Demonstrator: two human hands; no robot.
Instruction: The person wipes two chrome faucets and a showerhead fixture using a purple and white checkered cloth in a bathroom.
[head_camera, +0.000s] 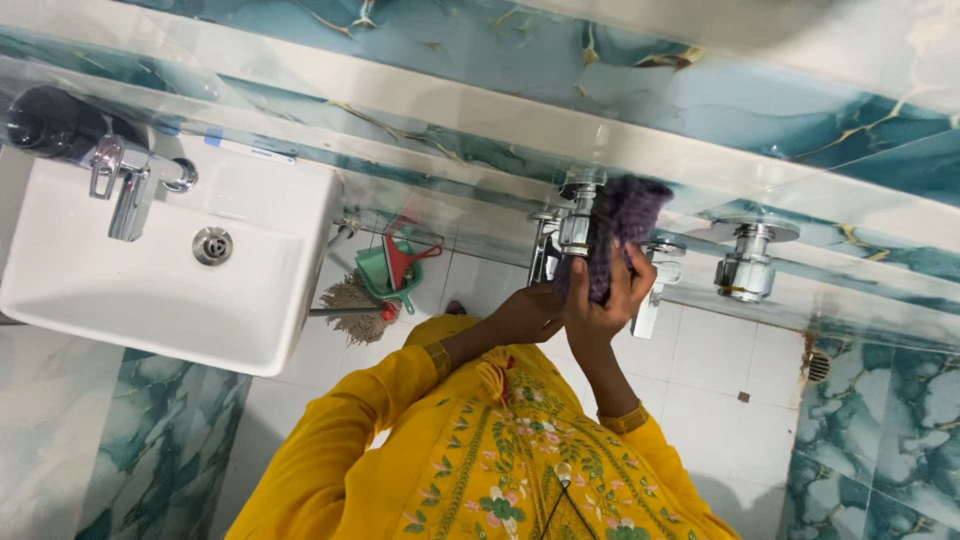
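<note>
- Right hand (600, 300): fingers curled up and clamped on a purple cloth (628, 222), pressing it against a chrome wall tap (577, 228).
- Left hand (525, 312): just beside the right, down at the lower part of the same tap. Fingers are turned away from the camera, so I cannot tell whether they grip or only rest there.
- Cloth position: bunched high against the tap body, between the tap and the marbled blue wall tiles (800, 100), touching both the palm and the metal.
- Handling judgement: the cloth looks knitted, soft and light. It likely folds to any shape, and is best taken in a full-palm bunch rather than by an edge.
- Tap judgement: rigid, fixed and polished, probably slippery when wet. The stem gives a firmer hold than the spout.
- Nearby: a second chrome fitting (745, 262) to the right, well apart.
- Also nearby: white basin (250, 300) with its own mixer (128, 190) to the left; mop head (350, 296) and green dustpan (385, 270) on the floor between.
</note>
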